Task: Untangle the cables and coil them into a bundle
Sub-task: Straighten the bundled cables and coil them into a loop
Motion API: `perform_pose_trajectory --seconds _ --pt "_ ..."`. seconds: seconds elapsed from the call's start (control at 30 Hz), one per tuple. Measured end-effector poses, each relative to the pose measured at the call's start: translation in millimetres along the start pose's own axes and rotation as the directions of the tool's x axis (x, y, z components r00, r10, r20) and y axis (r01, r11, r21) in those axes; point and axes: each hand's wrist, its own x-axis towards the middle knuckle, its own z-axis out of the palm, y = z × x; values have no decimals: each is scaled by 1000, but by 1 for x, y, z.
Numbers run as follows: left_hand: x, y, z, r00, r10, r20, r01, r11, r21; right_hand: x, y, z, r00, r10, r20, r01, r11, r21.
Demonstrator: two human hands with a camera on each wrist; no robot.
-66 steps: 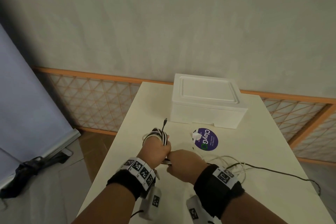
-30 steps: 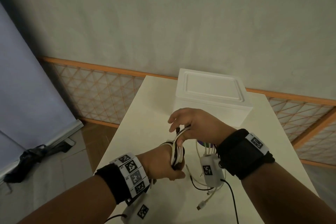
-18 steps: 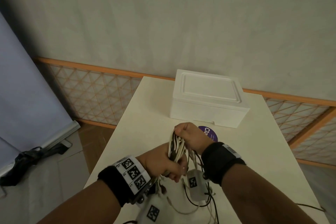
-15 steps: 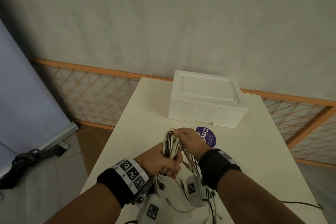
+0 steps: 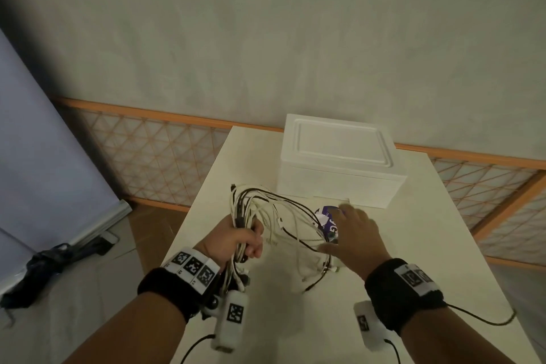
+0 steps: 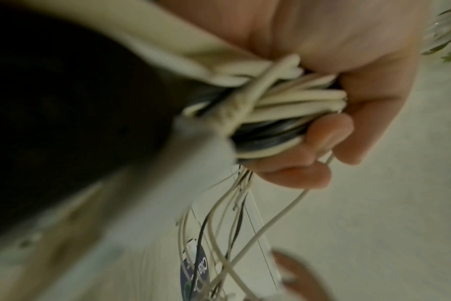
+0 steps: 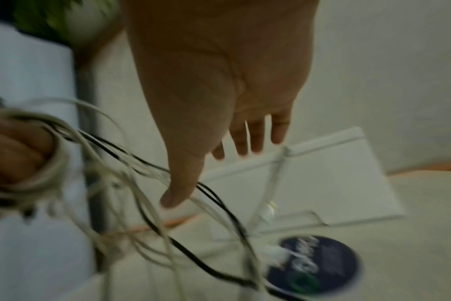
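Observation:
A bundle of white and black cables (image 5: 266, 216) hangs in loose loops above the white table (image 5: 413, 245). My left hand (image 5: 239, 242) grips one side of the bundle, its fingers curled round the gathered strands (image 6: 291, 110). My right hand (image 5: 351, 233) is to the right of the loops, palm down with straight spread fingers (image 7: 255, 138). Its thumb (image 7: 178, 189) lies against a few strands without holding them. The loops (image 7: 142, 169) fan out from the left fist toward the right hand.
A white foam box (image 5: 339, 165) stands at the back of the table. A round purple-labelled lid (image 5: 328, 219) lies in front of it, partly under my right hand. An orange lattice rail (image 5: 153, 151) runs behind. The table's left edge is close to my left hand.
My right hand has let go of the cables and moved to the right with its fingers spread. The loops have sprung open wider. My left hand still holds the bundle.

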Motion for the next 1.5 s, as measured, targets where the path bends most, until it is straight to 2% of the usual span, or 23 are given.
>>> perform_pose_trajectory --seconds 0.03,0.07,0.1,0.17,0.27,0.37,0.43,0.47,0.53,0.6,0.67,0.73,0.77,0.83,0.9,0.93,1.03,1.13,1.23,1.27,1.3,1.37,1.5 --pt "-1 -1 3 1000 -2 5 2 1000 13 0 -12 -9 984 -68 -165 82 993 83" --pt "-1 -2 6 1000 -1 21 1 1000 19 -1 -27 -17 942 -133 -309 190 968 162" --pt "-2 -2 11 999 1 46 -2 1000 21 -2 -42 -23 903 -202 -380 300 928 220" --pt "-3 -1 20 994 10 108 -14 999 43 0 -68 -28 863 -363 -351 467 838 283" --pt "-6 3 29 984 26 174 -47 992 116 13 -77 -21 844 -482 -236 536 729 426" --pt "-13 1 26 982 16 186 -38 993 113 21 -69 -19 896 -442 -51 386 715 583" --pt "-19 -2 25 977 14 211 -36 994 102 19 -68 -17 894 -436 100 261 692 673" --pt "-21 -3 26 974 22 224 -42 995 85 18 -69 -13 886 -432 168 218 708 672" --pt "-21 -1 25 972 59 228 -69 997 34 12 -72 -6 855 -395 335 181 834 521" --pt "-17 5 21 982 76 173 -75 997 -15 1 -71 8 807 -285 517 133 941 311" --pt "-11 11 11 993 82 87 -76 995 -62 -12 -60 27 765 -185 617 38 969 243" --pt "-6 15 -4 996 93 9 -92 990 -105 -20 -40 42 767 -124 629 -35 971 235" --pt "-4 14 -12 995 95 -27 -98 987 -128 -21 -28 48 778 -111 618 -30 976 214" --pt "-2 11 -22 994 83 -71 -94 981 -172 -24 -2 51 848 -61 526 -12 991 135" --pt "-1 6 -25 994 67 -84 -82 980 -181 -26 16 45 915 49 401 -125 978 166" --pt "0 4 -23 995 58 -84 -71 983 -168 -25 22 40 919 99 381 -176 969 172" --pt "2 -2 -15 997 45 -63 -54 986 -159 -13 27 19 880 68 471 -175 967 187" --pt "3 -7 -9 997 55 -47 -62 983 -171 -4 8 -12 892 -68 448 -47 970 240" --pt "0 -8 -4 999 46 -13 -47 989 -138 -1 -20 -41 979 -67 191 28 979 200" --pt "-2 -7 -1 999 47 5 -46 991 -123 -1 -31 -48 993 -84 88 68 984 164" --pt "-4 -6 2 998 49 27 -46 994 -104 0 -42 -52 993 -121 7 119 983 144" --pt "-7 -5 12 993 65 99 -61 997 -50 1 -64 -53 968 -239 -78 248 960 131" --pt "-10 -5 28 964 56 259 -73 996 56 11 -85 -41 878 -463 -120 475 872 115"
